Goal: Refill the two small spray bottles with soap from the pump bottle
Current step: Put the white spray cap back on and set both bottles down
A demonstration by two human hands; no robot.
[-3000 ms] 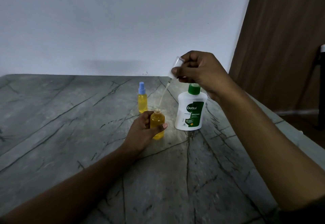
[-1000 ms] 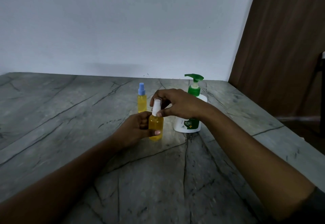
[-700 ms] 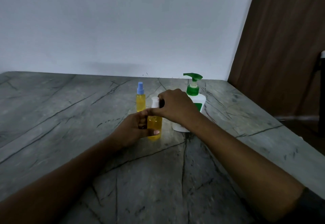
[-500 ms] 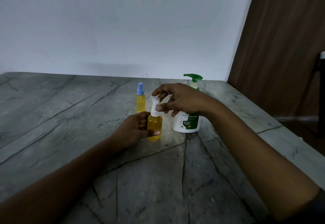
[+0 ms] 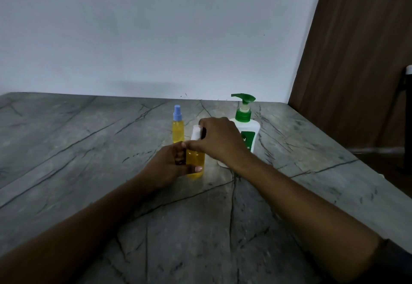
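Observation:
A small spray bottle (image 5: 196, 163) full of yellow liquid stands upright on the grey marble table (image 5: 89, 150). My left hand (image 5: 169, 163) wraps around its body. My right hand (image 5: 219, 141) grips the white spray cap (image 5: 196, 132) sitting on the bottle's neck. Behind and to the left stands a second small yellow bottle (image 5: 178, 129) with a blue spray top, untouched. The white pump bottle (image 5: 248, 134) with a green pump stands just behind my right hand, its lower part hidden by my wrist.
A white wall runs along the table's far edge. A brown wooden panel (image 5: 356, 60) stands at the right, past the table's right edge. A dark object (image 5: 408, 114) shows at the far right border.
Three seconds ago the bottle was open and my right hand held the white cap and tube above it. The cap now sits on the neck, and my right hand has been turning on it.

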